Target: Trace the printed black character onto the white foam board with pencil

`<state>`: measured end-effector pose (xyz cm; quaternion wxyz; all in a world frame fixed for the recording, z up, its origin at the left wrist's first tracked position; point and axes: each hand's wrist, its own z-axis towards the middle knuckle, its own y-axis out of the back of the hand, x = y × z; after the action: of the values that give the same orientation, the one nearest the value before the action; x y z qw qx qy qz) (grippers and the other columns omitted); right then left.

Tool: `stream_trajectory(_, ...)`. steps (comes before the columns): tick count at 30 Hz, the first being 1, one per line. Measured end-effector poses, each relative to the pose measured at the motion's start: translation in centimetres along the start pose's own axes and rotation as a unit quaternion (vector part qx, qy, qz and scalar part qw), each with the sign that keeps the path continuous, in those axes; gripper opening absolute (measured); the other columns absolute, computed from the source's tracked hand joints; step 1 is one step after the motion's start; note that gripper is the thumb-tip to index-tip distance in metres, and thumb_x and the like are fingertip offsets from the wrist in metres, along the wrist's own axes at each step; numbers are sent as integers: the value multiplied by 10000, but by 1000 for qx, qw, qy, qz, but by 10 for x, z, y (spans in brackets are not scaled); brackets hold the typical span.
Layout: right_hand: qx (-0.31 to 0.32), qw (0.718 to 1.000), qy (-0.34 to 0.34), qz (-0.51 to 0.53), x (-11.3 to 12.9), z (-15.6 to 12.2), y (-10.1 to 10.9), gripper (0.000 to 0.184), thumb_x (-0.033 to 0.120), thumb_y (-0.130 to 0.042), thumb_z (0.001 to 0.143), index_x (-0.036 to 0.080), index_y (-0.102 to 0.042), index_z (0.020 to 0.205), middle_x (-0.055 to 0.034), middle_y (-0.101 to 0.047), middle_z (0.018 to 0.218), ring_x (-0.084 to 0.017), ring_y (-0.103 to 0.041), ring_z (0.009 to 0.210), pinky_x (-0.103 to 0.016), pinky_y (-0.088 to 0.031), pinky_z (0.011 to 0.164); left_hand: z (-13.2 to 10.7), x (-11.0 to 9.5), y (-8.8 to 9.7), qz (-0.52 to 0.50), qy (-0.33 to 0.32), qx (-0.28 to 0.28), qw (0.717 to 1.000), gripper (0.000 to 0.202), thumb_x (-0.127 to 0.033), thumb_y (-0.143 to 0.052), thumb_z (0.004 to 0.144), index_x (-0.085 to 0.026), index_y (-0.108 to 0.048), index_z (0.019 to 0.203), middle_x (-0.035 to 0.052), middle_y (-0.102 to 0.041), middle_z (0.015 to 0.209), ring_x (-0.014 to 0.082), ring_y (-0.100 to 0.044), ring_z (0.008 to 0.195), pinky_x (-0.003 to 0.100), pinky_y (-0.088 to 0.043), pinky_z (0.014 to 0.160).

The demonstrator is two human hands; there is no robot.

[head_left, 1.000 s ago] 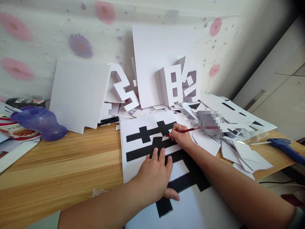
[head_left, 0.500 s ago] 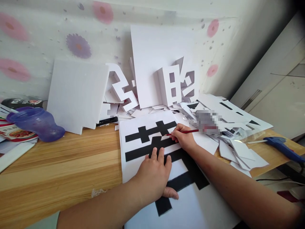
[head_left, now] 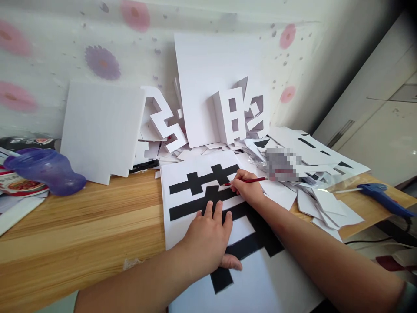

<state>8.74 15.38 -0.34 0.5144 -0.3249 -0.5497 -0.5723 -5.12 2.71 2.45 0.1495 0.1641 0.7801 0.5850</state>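
Observation:
My left hand (head_left: 208,239) lies with its fingers spread, pressing on a black paper cutout (head_left: 189,208) shaped like a written character. The cutout rests on a large white sheet (head_left: 257,282) on the table. In my right hand (head_left: 247,189) is a dark red pencil (head_left: 256,179), gripped near its point. Its tip touches or hovers just over the upper part of the cutout, between two black bars; I cannot tell which. My right hand's lower edge covers the right ends of those bars.
White three-dimensional letter shapes (head_left: 230,115) and a tall white board (head_left: 198,95) stand at the back. White scraps (head_left: 321,204) and a blue glue gun (head_left: 381,198) lie to the right. A purple translucent container (head_left: 48,169), a black cutter (head_left: 145,166) and another white board (head_left: 100,130) are at the left.
The whole view has shifted slightly, so everything sits a little further left. Both hands keep nearly the same place on the cutout, and the pencil stays in my right hand.

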Motion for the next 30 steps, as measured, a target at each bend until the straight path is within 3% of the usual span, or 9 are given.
stream_trajectory(12, -60, 998, -17, 23, -4, 2, 8, 168, 200, -531, 630, 213, -409, 516, 22, -532, 446, -121, -466, 450, -244, -335, 432, 0, 2, -2, 12, -6, -10, 1000, 1127, -830, -504, 600, -88, -312, 1427, 295, -188, 1466, 459, -216, 1343, 567, -359, 1001)
stream_trajectory(16, -51, 998, -17, 34, -5, 0, 9, 161, 218, -540, 642, 212, -415, 541, 20, -548, 462, -123, -484, 451, -237, -347, 422, 0, 2, -5, 14, -8, -18, 1000, 1140, -839, -501, 590, -86, -313, 1426, 301, -188, 1462, 469, -224, 1336, 581, -365, 989)
stream_trajectory(23, 16, 1000, 13, 10, -2, -2, 7, 117, 219, -558, 637, 201, -476, 555, 12, -580, 513, -126, -514, 488, -239, -383, 459, 1, 1, -4, 19, -6, -11, 1000, 1142, -838, -499, 590, -89, -304, 1430, 296, -184, 1465, 462, -215, 1341, 582, -366, 992)
stream_trajectory(30, -31, 999, 12, -9, -9, 0, 7, 130, 206, -527, 635, 208, -447, 532, 30, -536, 471, -105, -449, 449, -231, -342, 443, 1, 2, -5, 25, -2, -12, 1000, 1131, -837, -493, 599, -97, -299, 1433, 291, -178, 1468, 456, -214, 1345, 581, -367, 991)
